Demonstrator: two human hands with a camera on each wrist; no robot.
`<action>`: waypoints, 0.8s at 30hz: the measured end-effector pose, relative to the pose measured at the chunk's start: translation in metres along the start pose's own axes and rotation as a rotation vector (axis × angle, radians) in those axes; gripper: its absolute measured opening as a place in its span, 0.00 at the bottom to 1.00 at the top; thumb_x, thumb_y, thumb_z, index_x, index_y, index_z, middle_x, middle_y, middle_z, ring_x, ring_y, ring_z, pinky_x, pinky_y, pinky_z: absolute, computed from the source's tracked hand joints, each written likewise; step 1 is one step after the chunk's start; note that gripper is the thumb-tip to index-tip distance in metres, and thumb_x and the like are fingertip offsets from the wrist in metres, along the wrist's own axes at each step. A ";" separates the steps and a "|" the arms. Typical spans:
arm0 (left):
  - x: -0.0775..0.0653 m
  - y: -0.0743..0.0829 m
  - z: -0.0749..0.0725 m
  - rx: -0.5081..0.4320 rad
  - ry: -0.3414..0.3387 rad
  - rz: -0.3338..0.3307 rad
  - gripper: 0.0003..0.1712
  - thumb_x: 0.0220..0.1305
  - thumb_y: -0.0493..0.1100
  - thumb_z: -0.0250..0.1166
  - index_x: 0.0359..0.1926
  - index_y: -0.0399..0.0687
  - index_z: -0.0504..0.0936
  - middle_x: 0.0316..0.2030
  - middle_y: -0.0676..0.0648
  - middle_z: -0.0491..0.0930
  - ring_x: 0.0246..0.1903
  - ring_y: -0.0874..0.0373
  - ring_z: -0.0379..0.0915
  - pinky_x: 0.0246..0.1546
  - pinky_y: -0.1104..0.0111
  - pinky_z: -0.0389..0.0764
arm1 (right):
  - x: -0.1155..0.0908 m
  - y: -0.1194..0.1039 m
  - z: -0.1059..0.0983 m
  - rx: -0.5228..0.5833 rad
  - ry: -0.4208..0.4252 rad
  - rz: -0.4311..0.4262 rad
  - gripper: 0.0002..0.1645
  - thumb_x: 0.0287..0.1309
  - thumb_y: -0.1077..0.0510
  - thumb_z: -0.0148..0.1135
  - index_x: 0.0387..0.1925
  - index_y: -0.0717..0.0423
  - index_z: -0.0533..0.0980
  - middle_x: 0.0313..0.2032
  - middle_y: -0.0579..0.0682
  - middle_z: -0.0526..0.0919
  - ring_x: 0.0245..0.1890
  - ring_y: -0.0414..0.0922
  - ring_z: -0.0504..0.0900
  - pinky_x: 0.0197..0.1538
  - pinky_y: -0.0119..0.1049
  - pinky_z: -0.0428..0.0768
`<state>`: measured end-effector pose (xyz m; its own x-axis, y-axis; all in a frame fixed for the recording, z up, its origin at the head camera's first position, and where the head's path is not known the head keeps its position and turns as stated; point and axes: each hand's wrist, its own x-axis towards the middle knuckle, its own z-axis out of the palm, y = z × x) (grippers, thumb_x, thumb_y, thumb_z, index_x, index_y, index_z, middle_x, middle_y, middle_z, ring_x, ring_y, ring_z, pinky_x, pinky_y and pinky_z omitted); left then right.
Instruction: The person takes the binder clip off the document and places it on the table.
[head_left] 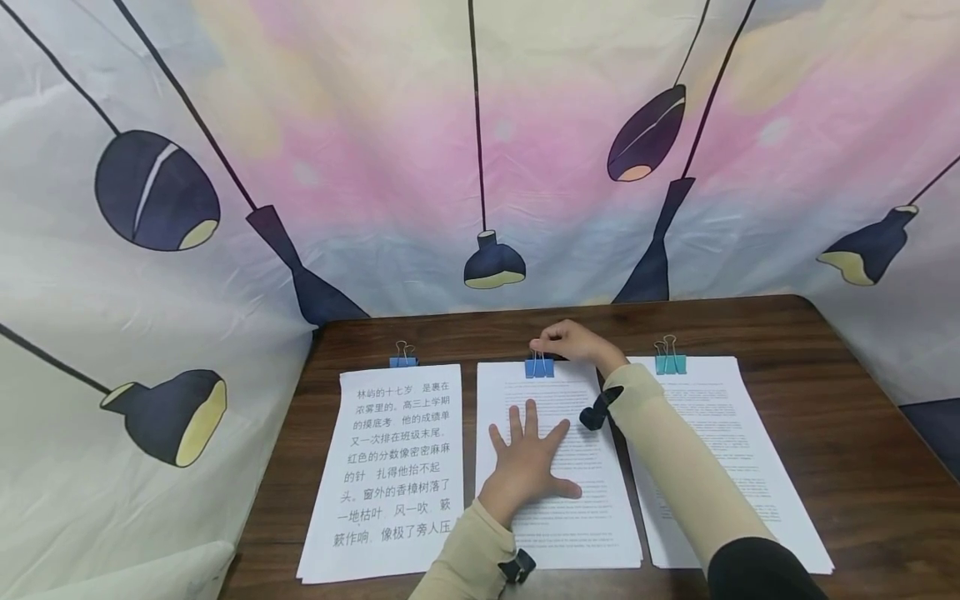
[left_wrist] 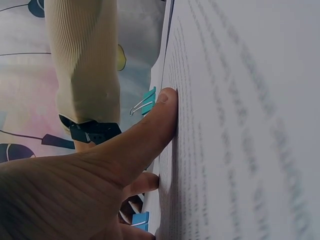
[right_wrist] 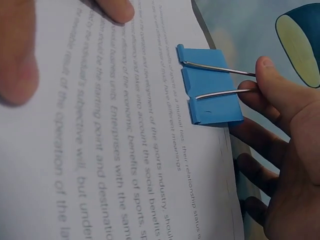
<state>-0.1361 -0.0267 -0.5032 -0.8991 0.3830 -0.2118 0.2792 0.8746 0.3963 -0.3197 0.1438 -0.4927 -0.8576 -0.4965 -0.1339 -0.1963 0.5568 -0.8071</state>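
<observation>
My left hand [head_left: 522, 471] presses flat on the middle stack of printed paper [head_left: 585, 533], its fingers spread wide. At the top edge of that stack sits a blue binder clip [head_left: 539, 368]. My right hand [head_left: 573, 340] pinches the wire handles of this clip between thumb and forefinger. In the right wrist view the blue binder clip [right_wrist: 212, 85] bites over the paper's edge, and the right thumb [right_wrist: 272, 80] lies on the handle ends. From the left wrist, the left thumb [left_wrist: 160, 117] shows resting on the printed sheet.
To the left lies a paper stack with large Chinese print [head_left: 390, 483], a blue binder clip [head_left: 402, 361] at its top. Another stack [head_left: 720, 467] on the right carries a teal binder clip [head_left: 671, 363]. A patterned curtain [head_left: 405, 167] hangs behind the brown table [head_left: 847, 433].
</observation>
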 end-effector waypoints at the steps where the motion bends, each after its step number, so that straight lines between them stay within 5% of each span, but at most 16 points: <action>1: 0.000 0.000 0.000 -0.001 -0.001 0.000 0.59 0.46 0.65 0.85 0.78 0.60 0.71 0.82 0.29 0.46 0.80 0.25 0.37 0.68 0.22 0.46 | 0.001 0.000 0.000 0.005 -0.002 -0.001 0.23 0.77 0.49 0.61 0.26 0.58 0.78 0.22 0.44 0.65 0.27 0.43 0.63 0.37 0.40 0.65; 10: 0.002 -0.001 0.001 0.011 0.004 0.000 0.60 0.45 0.66 0.85 0.78 0.61 0.70 0.82 0.29 0.46 0.79 0.24 0.37 0.67 0.22 0.47 | 0.010 -0.002 -0.007 0.010 -0.009 -0.012 0.21 0.78 0.51 0.61 0.28 0.58 0.83 0.34 0.49 0.84 0.36 0.46 0.74 0.46 0.43 0.72; 24: 0.002 -0.002 0.003 0.007 -0.004 -0.004 0.60 0.46 0.66 0.84 0.78 0.62 0.70 0.82 0.30 0.46 0.80 0.24 0.37 0.68 0.22 0.47 | 0.012 0.003 -0.005 0.014 0.002 0.013 0.21 0.77 0.49 0.61 0.28 0.56 0.83 0.32 0.47 0.83 0.35 0.45 0.73 0.45 0.42 0.72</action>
<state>-0.1377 -0.0263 -0.5072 -0.8989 0.3809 -0.2166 0.2784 0.8782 0.3889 -0.3330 0.1427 -0.4944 -0.8610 -0.4878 -0.1435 -0.1780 0.5536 -0.8135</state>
